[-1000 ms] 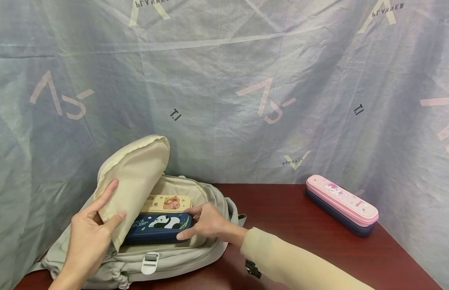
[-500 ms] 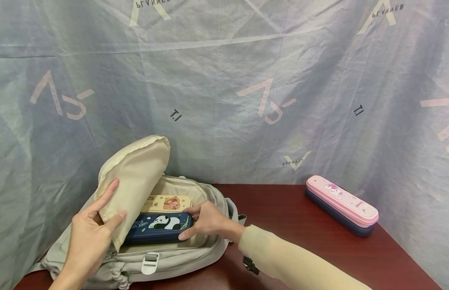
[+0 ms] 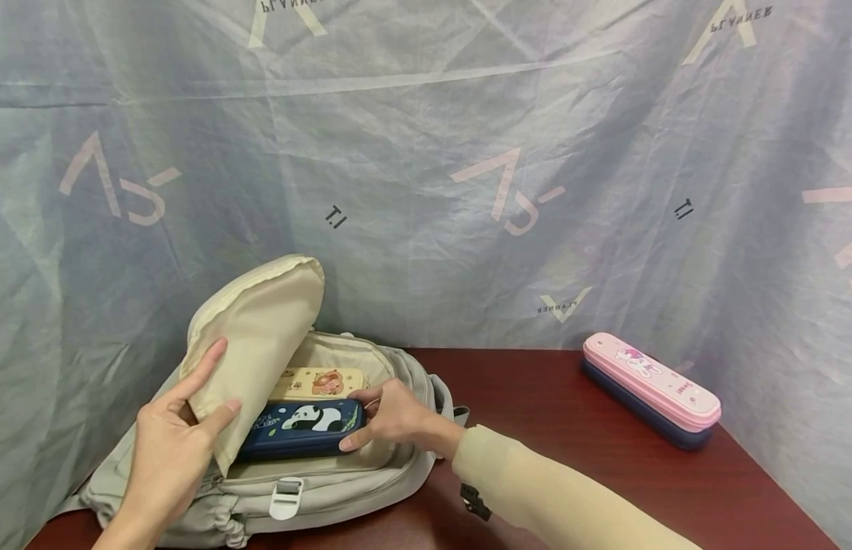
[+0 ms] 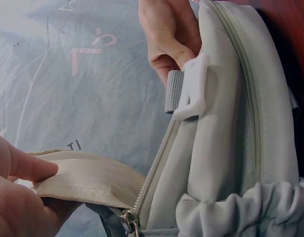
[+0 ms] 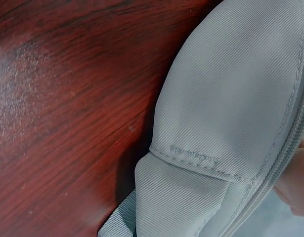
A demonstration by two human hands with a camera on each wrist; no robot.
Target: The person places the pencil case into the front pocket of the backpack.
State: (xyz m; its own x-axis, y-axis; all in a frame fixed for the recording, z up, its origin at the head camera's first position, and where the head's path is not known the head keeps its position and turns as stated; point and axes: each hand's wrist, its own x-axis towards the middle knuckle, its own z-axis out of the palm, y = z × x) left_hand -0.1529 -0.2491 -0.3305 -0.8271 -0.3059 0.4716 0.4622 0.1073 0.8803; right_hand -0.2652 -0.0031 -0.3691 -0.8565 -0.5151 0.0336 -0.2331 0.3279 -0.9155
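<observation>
Lower left of the head view, the right hand (image 3: 391, 418) grips the right end of the panda pencil case (image 3: 303, 428), lying crosswise inside the backpack (image 3: 343, 489), while the left hand (image 3: 167, 451) holds the flap (image 3: 257, 336) up.

Matt ribbed cloth backpack (image 3: 343, 489) with white plastic buckle (image 4: 194, 89) lies on glossy dark wood table (image 3: 570, 428), crinkled sheet (image 3: 426, 153) behind
</observation>
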